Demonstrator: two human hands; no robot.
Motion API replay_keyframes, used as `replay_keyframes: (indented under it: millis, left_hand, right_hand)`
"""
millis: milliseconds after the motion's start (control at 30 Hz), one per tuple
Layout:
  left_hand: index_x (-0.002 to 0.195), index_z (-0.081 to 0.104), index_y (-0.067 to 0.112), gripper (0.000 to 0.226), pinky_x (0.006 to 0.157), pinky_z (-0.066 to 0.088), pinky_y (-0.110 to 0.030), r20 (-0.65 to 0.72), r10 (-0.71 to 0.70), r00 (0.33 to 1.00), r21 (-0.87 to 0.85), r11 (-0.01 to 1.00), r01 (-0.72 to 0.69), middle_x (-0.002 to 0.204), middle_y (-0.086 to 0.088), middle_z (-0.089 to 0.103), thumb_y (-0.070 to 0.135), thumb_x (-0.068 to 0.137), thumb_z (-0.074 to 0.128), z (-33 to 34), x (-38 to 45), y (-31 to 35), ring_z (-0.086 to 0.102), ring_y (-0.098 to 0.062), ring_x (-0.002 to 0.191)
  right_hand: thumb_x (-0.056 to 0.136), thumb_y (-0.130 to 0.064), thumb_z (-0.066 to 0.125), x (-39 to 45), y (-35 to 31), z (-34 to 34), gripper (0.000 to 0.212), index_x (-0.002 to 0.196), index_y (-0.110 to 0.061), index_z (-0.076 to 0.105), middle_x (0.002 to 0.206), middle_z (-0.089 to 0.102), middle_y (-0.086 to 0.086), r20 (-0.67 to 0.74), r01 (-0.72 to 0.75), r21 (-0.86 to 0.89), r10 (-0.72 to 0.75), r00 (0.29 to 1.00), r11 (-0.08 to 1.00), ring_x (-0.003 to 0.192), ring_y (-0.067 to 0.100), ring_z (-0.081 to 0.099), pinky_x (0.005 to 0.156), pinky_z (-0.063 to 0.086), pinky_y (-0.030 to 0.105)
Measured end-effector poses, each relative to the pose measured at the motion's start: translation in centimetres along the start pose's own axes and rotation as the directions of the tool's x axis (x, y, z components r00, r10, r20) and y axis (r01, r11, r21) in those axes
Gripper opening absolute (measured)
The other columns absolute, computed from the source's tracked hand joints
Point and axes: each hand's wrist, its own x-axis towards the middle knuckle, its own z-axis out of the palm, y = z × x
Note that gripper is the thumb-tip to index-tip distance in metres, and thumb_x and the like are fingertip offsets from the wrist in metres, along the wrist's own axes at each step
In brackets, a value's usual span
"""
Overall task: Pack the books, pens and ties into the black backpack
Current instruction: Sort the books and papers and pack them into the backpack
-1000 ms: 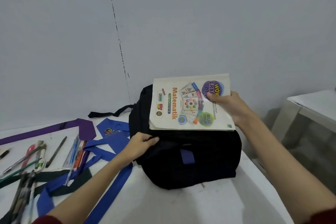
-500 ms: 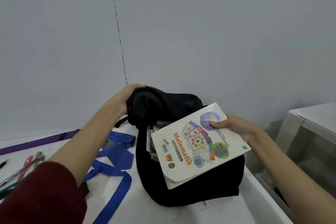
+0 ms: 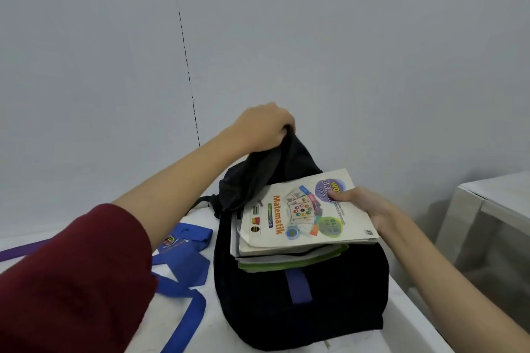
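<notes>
Left hand (image 3: 262, 126) gripped the raised flap of the black backpack (image 3: 301, 301) at 12 o'clock, right hand (image 3: 362, 206) at 3 o'clock pinched the Matematik book (image 3: 298, 219), lying over other books (image 3: 286, 259) in the opening, blue tie (image 3: 183, 261) on the surface (image 3: 218, 332) at 9 o'clock.

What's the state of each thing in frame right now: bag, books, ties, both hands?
black backpack: upright on the table, top open.
flap: lifted up, gripped by the left hand.
Matematik book: cover up, at the mouth, on the books inside, held by the right hand.
books inside: stacked in the opening, edges showing.
blue tie: loose on the table, left of the bag.
purple tie: flat on the table, far left.
</notes>
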Motion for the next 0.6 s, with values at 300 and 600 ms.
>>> replay_keyframes:
  millis: [300,600]
  left_hand:
    - [0.107,0.052,0.001,0.034,0.058,0.03,-0.034,-0.29,-0.113,0.95,0.188,0.967,0.173,0.084,-0.014,0.054,0.026,0.103,0.029,-2.2,1.6,-2.2,0.052,-0.034,0.072]
    - [0.095,0.046,0.007,0.012,0.045,0.01,-0.029,-0.244,0.065,0.967,0.405,0.914,0.04,0.056,-0.001,0.027,0.008,0.098,0.035,-3.0,2.2,-0.3,0.022,-0.019,0.043]
  right_hand:
    - [0.076,-0.007,0.064,1.0,1.7,-0.6,0.044,0.117,0.007,0.057,0.108,0.065,0.028,-0.106,-0.017,0.044,0.021,0.994,0.999,0.077,0.036,0.069,0.066,0.059,0.046]
    - [0.079,0.005,0.056,6.3,2.5,2.6,0.032,0.111,-0.001,0.061,0.112,0.066,0.023,-0.483,0.191,0.441,0.053,0.874,0.877,0.081,0.032,0.066,0.067,0.057,0.045]
